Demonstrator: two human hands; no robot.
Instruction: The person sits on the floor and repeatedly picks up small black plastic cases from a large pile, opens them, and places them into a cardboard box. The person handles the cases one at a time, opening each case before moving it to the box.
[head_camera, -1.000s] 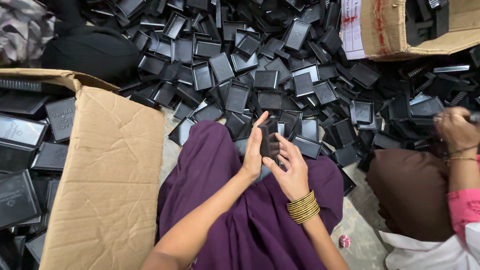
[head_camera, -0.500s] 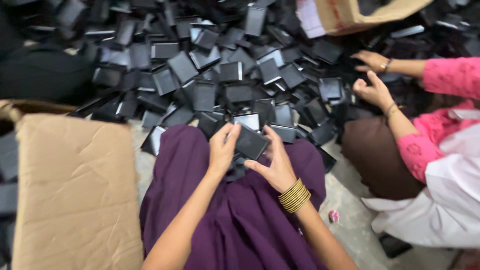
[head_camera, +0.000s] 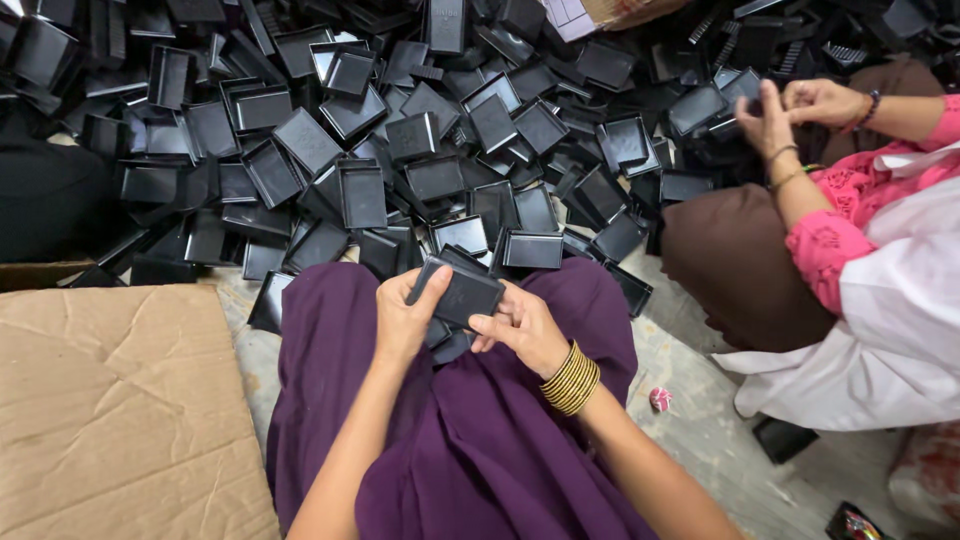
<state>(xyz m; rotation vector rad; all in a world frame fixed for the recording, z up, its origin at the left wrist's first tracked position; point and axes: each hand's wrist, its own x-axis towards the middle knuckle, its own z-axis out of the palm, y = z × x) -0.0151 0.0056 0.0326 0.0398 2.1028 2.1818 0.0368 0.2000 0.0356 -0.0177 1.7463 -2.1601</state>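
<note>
Both hands clamp one black plastic tray (head_camera: 458, 293) over the purple lap (head_camera: 470, 440), left hand (head_camera: 405, 322) gripping its near-left end with the thumb on top, right hand (head_camera: 520, 326) pinching its right edge. Beyond, a heap of black trays (head_camera: 400, 140) smothers the speckled floor (head_camera: 700, 420), flattened cardboard (head_camera: 115, 410) lying near left. More dark pieces sit tucked under the held tray, hard to make out, and a co-worker's hands (head_camera: 790, 110) on the far right hide whatever they grip.

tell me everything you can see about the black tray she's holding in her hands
The black tray is a small, flat rectangle of matte plastic-looking material with a low raised rim. It is tilted, held over the purple-clad lap just before the heap of similar trays. The left hand grips its left end, thumb on top; the right hand pinches its right edge.
</note>
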